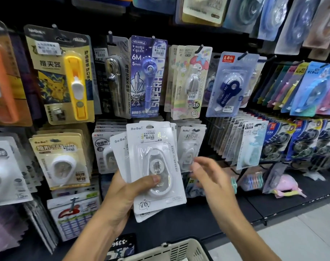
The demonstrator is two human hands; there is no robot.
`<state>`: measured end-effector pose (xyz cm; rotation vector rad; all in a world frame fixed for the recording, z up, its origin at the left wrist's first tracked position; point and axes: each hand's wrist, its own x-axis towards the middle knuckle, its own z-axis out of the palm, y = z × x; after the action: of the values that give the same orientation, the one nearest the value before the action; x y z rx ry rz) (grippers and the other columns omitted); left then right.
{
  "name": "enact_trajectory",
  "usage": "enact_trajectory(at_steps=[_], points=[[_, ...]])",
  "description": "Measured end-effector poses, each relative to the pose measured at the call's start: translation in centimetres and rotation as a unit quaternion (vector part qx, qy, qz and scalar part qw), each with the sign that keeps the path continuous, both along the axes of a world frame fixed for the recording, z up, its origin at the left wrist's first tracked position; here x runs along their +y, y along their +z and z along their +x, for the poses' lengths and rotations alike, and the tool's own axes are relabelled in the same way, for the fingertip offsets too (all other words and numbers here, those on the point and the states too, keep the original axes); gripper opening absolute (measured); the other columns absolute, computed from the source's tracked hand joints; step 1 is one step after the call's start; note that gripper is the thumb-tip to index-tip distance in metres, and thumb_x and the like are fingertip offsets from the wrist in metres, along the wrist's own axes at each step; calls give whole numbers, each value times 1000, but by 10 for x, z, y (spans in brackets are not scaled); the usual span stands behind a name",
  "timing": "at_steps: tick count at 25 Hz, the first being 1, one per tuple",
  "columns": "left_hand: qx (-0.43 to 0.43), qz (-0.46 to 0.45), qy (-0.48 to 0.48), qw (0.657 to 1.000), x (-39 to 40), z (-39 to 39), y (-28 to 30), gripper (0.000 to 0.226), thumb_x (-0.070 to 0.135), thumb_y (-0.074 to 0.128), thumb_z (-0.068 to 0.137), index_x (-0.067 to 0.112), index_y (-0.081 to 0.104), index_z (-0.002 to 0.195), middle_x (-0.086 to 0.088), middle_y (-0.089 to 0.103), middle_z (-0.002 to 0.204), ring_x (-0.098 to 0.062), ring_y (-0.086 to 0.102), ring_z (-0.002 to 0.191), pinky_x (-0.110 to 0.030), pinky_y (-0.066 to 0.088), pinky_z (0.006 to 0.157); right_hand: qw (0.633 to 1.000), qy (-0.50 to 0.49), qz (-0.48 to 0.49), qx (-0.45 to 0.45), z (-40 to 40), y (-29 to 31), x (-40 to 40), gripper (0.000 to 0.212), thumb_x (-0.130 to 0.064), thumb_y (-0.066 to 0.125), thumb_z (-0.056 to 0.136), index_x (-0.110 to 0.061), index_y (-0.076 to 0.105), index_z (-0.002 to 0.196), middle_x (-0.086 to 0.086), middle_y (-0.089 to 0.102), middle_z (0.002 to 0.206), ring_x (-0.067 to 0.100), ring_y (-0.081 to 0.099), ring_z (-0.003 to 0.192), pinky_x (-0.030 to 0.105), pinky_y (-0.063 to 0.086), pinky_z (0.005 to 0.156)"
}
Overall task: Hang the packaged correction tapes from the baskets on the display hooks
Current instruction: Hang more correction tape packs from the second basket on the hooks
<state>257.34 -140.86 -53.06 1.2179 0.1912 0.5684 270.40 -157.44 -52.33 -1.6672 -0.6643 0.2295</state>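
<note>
My left hand (122, 193) grips a fanned stack of white BoBo correction tape packs (153, 147), thumb pressed on the front blister. The stack is held up in front of the display wall, at the middle row. My right hand (209, 174) hovers just right of the stack with loosely spread fingers, holding nothing. Behind it, matching white BoBo packs (190, 142) hang on a hook. The rim of a cream basket (171, 249) shows at the bottom edge below my arms.
The black wall is crowded with hanging packs: a yellow clip pusher (66, 76), a blue Superhero tape (148, 76), a My Melody pack (192, 80), a navy tape (232, 85). A low black shelf (273, 202) holds loose items, with light floor tiles at right.
</note>
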Motion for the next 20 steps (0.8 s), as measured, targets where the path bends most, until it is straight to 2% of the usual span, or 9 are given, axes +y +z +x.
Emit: enact_trajectory(at_steps=[3,5,8,10,12,15,17,18,20], points=[[-8,-3,-2,1000,-3,3,2,67,41,100,47,36,76,108,-9,78,115,-29,76,104,-33,63,76,993,112,9,24,-22,9,10,42,-60,77,72,-32,73,104,-11,76,98,1,70,88,13,51,73],[-6,-21,-16,1000,-3,3,2,74,50,101,42,34,76,110,-9,77,117,-29,75,105,-33,63,76,992,106,32,56,-20,12,10,30,-45,82,71,-23,77,92,-3,78,89,7,71,80,16,52,70],[17,-19,4,1000,-3,2,0,76,56,100,34,33,79,103,-10,79,112,-28,77,100,-32,63,72,984,62,93,137,-15,11,6,12,-30,79,78,-20,74,83,5,77,88,18,73,78,24,54,64],[29,-19,26,999,-1,1,-2,69,49,101,37,34,79,100,-10,80,107,-28,78,95,-31,63,69,968,31,151,199,-6,10,2,18,-27,74,83,-13,70,94,11,76,88,26,71,70,32,54,52],[32,-18,34,999,0,0,-2,56,39,97,47,33,79,100,-9,80,106,-29,78,94,-31,63,68,968,-11,155,195,7,8,-5,29,-26,72,84,-6,65,105,16,73,82,30,63,54,30,46,40],[38,-38,55,997,4,-1,-2,47,31,95,53,31,80,97,-11,80,104,-30,78,91,-32,63,65,971,-89,133,178,30,-2,-20,19,-17,67,91,-5,65,106,10,67,65,23,47,38,24,32,35],[33,-41,50,997,5,-1,-2,49,32,95,52,29,80,99,-11,80,106,-31,78,94,-35,63,67,974,-94,98,182,39,-5,-26,19,-18,66,92,-9,68,108,6,62,58,17,39,35,21,26,37],[27,-41,46,998,4,0,-1,52,34,94,51,29,79,101,-11,79,108,-32,78,95,-36,64,69,974,-85,84,190,42,-4,-25,21,-18,67,92,-10,67,112,4,62,59,17,40,35,22,27,38],[15,-43,40,998,1,2,0,54,34,93,52,30,79,104,-10,79,110,-32,77,98,-37,64,72,964,-89,91,235,44,0,-19,33,-19,71,92,-19,56,122,-1,66,80,22,61,48,28,45,44]])
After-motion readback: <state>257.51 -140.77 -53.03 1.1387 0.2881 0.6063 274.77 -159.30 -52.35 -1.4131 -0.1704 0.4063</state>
